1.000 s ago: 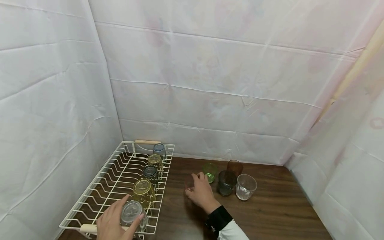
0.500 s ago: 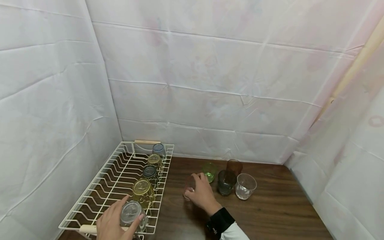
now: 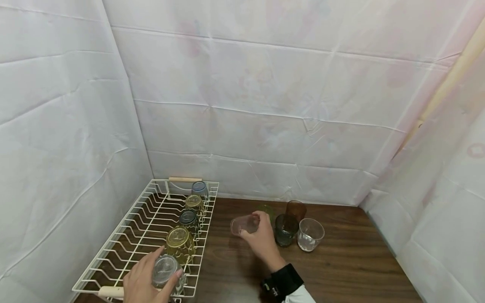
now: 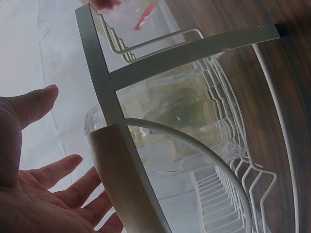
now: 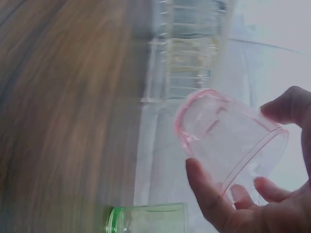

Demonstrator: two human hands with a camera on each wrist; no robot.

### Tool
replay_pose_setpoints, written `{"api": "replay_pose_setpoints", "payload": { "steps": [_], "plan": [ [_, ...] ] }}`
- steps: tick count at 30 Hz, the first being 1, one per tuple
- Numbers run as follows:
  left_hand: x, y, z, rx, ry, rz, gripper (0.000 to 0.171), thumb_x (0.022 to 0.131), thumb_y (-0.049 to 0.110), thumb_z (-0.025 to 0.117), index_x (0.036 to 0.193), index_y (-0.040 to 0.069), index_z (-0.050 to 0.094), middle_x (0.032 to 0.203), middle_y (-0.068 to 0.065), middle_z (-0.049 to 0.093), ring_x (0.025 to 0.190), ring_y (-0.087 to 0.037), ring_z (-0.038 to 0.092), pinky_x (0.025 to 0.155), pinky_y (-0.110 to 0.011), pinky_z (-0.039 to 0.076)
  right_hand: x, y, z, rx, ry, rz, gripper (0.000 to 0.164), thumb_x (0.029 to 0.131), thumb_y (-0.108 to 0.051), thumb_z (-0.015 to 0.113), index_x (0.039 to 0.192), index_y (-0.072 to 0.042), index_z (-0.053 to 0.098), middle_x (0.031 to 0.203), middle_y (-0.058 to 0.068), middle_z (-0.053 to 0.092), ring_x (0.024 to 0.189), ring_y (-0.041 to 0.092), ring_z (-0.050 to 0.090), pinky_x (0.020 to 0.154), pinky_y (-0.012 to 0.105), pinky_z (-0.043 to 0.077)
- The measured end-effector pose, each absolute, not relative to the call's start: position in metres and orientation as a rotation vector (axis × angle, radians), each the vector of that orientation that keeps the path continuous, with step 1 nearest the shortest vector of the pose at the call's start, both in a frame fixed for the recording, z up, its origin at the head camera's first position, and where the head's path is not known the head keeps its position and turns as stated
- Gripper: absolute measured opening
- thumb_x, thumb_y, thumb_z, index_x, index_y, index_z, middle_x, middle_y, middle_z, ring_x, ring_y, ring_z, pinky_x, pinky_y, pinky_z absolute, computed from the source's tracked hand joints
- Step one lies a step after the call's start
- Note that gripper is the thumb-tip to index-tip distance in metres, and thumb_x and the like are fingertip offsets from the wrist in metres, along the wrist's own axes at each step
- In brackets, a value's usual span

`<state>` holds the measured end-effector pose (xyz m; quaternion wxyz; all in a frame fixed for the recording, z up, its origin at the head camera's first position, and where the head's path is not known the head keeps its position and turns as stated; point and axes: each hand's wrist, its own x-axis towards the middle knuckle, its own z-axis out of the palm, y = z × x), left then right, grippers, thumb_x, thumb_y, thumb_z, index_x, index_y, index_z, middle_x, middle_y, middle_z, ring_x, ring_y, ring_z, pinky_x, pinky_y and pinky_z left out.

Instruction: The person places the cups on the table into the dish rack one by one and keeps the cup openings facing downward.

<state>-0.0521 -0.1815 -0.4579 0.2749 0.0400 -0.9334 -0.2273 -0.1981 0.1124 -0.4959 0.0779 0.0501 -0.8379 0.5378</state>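
Observation:
My right hand [image 3: 265, 244] pinches a pale pink glass [image 3: 241, 224] by its rim end, between thumb and fingers. In the right wrist view the pink glass [image 5: 228, 131] is tilted and raised off the tabletop, its base pointing away from the palm. My left hand [image 3: 145, 275] is spread by an upside-down clear glass [image 3: 164, 269] at the near end of the white wire rack [image 3: 125, 266]. The left wrist view shows the left hand's fingers [image 4: 73, 194] loose, with a gap between them and that glass. A green glass [image 3: 267, 210] sits partly hidden behind my right hand.
Upside-down yellow [image 3: 179, 244], dark grey [image 3: 188, 219], smaller yellow [image 3: 195, 204] and blue [image 3: 199, 190] glasses line the rack's right side. A dark glass [image 3: 286, 230], a brown glass [image 3: 297, 209] and a clear tumbler [image 3: 310, 235] stand upright on the wooden table [image 3: 352, 261].
My right hand has lifted the pink glass from the table and tipped it, its base swinging left. The left hand stays by the clear glass on the rack.

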Motion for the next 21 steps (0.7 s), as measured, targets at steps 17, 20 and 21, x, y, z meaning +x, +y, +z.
{"api": "replay_pose_setpoints", "payload": {
  "steps": [17,20,21],
  "plan": [
    [-0.057,-0.168,-0.462,0.062,-2.447,-0.639,0.074,0.067,0.033,0.097,0.131,0.007,0.071,0.12,-0.025,0.074,0.11,-0.048,0.069,0.085,-0.067,0.042,-0.201,0.143,-0.477,0.885,-0.915,3.195,0.047,0.11,-0.012,0.027,0.15,-0.012,0.051,0.141,0.008,0.065,0.127,0.023,0.069,0.101,0.033,0.063],
    [-0.058,-0.167,-0.464,0.048,-2.414,-0.645,0.074,0.065,0.03,0.098,0.129,0.007,0.071,0.119,-0.024,0.074,0.11,-0.048,0.069,0.085,-0.066,0.04,-0.2,0.144,-0.477,0.919,-0.705,3.269,0.047,0.11,-0.014,0.029,0.153,-0.01,0.049,0.146,0.012,0.061,0.129,0.026,0.067,0.102,0.033,0.063],
    [-0.058,-0.166,-0.464,0.041,-2.401,-0.655,0.074,0.064,0.028,0.098,0.128,0.006,0.071,0.119,-0.024,0.075,0.109,-0.047,0.069,0.085,-0.065,0.04,-0.199,0.144,-0.478,0.919,-0.655,3.286,0.046,0.111,-0.015,0.03,0.153,-0.01,0.048,0.147,0.012,0.059,0.13,0.026,0.066,0.102,0.033,0.063]
  ]
}}
